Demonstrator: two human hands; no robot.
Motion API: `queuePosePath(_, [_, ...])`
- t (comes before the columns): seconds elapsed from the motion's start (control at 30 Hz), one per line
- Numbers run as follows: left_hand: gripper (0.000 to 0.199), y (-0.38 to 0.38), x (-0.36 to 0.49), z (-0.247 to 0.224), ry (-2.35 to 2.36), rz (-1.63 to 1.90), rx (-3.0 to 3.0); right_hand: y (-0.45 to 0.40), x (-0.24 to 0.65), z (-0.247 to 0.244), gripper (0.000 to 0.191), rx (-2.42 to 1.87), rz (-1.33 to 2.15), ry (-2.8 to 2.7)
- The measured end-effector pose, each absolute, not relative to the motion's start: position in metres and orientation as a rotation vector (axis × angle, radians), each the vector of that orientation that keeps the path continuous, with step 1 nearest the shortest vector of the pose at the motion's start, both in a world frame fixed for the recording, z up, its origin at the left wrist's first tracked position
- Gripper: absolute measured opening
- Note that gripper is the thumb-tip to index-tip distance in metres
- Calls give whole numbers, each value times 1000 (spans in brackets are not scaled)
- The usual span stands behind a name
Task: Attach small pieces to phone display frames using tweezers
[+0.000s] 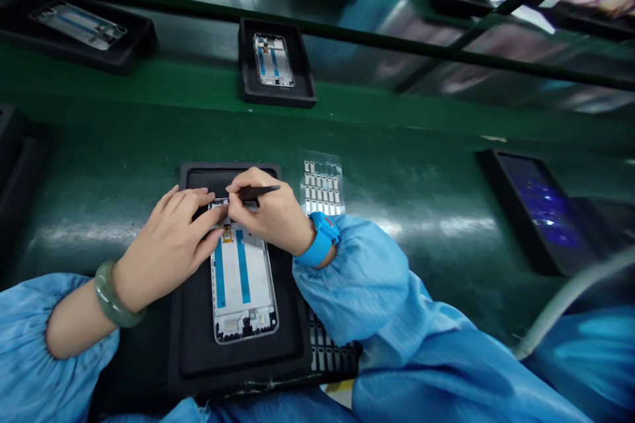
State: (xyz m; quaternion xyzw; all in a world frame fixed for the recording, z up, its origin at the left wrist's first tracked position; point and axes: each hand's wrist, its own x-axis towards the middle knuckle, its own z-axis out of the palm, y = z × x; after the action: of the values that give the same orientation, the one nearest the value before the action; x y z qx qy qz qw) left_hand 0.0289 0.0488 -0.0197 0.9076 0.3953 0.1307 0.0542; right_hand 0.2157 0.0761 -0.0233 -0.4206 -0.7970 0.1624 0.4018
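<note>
A phone frame [255,271] with two blue strips lies in a black tray [292,337] before me. My right hand [270,211] pinches dark tweezers [253,192] over the frame's top end; their tip is hidden by the fingers. My left hand [173,241] rests on the frame's upper left edge, fingers apart and thumb bent towards the other hand, with nothing visible in it. Just right of the tray is a clear sheet of small metal-coloured pieces [321,188], partly covered by my right sleeve.
Beyond the green bench [421,178], black trays with phone frames stand at the back centre [251,89] and back left [141,39]. At the right is a tray [510,211] with a shiny purple-blue surface. Blurred people in pink sit across; a blue sleeve shows lower right.
</note>
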Motion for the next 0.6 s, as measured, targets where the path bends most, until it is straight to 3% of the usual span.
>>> queuePosePath(0.17, [31,50,28,-21,1192,404,2758,88,243,-17,10,-1236,424,-1783])
queuePosePath(0.27, [30,50,27,-23,1186,406,2756,94,262,-16,15,-1448,322,-1968])
queuePosePath(0.43, [27,50,26,-26,1170,435,2720,100,274,-21,32,-1624,473,-2256])
queuePosePath(0.6, [29,52,24,-27,1184,525,2542,108,271,-26,18,-1618,445,-2235])
